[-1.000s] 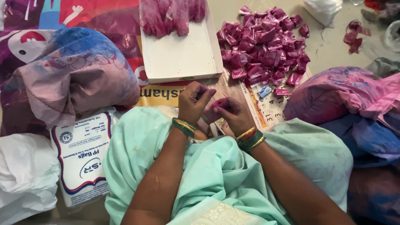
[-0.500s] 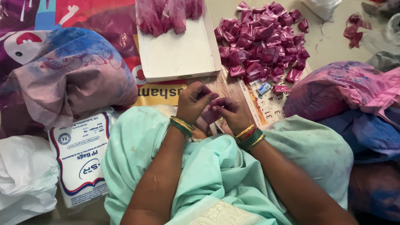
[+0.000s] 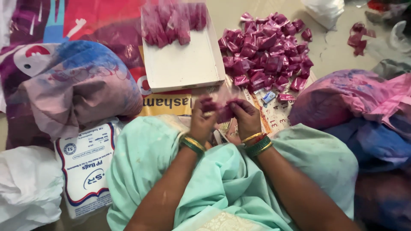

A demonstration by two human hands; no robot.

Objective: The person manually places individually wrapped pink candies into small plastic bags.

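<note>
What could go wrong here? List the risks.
1. The left hand and right hand pinch a small pink packet over the lap; if it opens, powder could spill on the green cloth.
2. The pile of packets lies loose on the floor beside the white tray, so pieces may scatter, as a few already lie apart.
3. Both hands' fingertips look stained pink and could mark whatever they touch.
</note>
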